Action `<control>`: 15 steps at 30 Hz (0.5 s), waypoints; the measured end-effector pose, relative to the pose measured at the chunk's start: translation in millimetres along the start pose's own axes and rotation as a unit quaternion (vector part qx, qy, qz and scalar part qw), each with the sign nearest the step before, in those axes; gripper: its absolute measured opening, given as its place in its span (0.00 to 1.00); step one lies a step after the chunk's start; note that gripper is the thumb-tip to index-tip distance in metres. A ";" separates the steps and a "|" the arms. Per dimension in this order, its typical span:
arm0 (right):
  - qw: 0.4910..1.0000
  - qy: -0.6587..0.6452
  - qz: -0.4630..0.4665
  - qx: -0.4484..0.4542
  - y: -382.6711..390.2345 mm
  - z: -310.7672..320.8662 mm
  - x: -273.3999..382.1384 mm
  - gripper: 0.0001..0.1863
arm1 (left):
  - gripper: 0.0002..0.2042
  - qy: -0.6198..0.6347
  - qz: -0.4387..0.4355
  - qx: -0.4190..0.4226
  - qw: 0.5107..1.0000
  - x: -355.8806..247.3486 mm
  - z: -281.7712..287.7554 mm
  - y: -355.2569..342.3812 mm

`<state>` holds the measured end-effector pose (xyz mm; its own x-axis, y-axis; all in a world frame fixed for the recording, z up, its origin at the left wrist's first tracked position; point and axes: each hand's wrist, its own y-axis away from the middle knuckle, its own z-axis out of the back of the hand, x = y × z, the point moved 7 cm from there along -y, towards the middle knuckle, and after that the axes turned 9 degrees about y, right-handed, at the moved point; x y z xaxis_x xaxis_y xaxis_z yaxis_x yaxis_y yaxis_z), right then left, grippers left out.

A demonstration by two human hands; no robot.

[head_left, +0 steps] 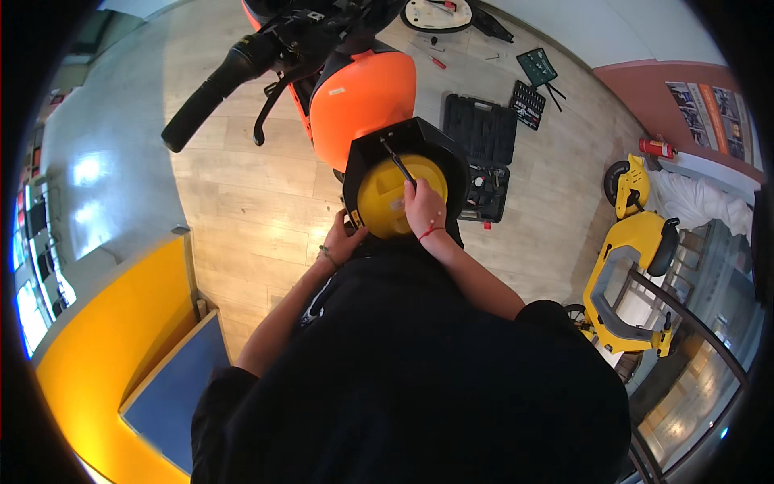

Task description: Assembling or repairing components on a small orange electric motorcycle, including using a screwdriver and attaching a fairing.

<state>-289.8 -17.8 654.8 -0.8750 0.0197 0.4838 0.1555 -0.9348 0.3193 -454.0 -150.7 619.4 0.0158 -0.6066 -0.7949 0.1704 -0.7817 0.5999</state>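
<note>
Pale wood-look floor (242, 202); yellow partition (121, 323) (a blue panel (181, 391) beside it); white-and-maroon wall (645, 93) at right.

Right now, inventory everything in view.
Smooth scooter: one, orange and black, top
Angular housing: one, black, centre
Round insert: one, yellow, inside housing
Slim straight tool: one, black, over insert
Hinged tool case: one, black, right floor
Small slotted case: one, black, upper right
Flat pouch: one, green, upper right
Slim screwdriver: one, red, upper floor
Oval part: one, white, top
Fire extinguisher: one, red, right
Angular two-wheeler: one, yellow, right
Crumpled cloth: one, white, right
Flat panel: one, yellow, lower left
Flat board: one, blue, lower left
Left hand: one, at housing's edge
Right hand: one, holding tool
</note>
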 end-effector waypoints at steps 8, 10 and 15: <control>0.300 -0.794 -0.381 0.367 23.7 -58.7 6.4 0.14 | 0.35 -0.015 0.007 -0.013 1.000 19.3 1.2 -2.4; 0.417 -0.742 -0.382 0.361 28.5 -59.5 -1.4 0.14 | 0.35 -0.011 -0.011 -0.022 1.000 25.4 2.2 -7.6; 0.752 -0.511 -0.316 0.273 18.6 -35.7 2.1 0.19 | 0.35 -0.051 -0.007 -0.024 0.998 12.8 -0.5 -1.2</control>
<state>-305.1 -47.9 632.7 -0.0882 0.9211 0.3792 0.2653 -0.3452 0.9003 -453.5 -157.4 608.5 -0.0871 -0.6087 -0.7886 0.2167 -0.7842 0.5814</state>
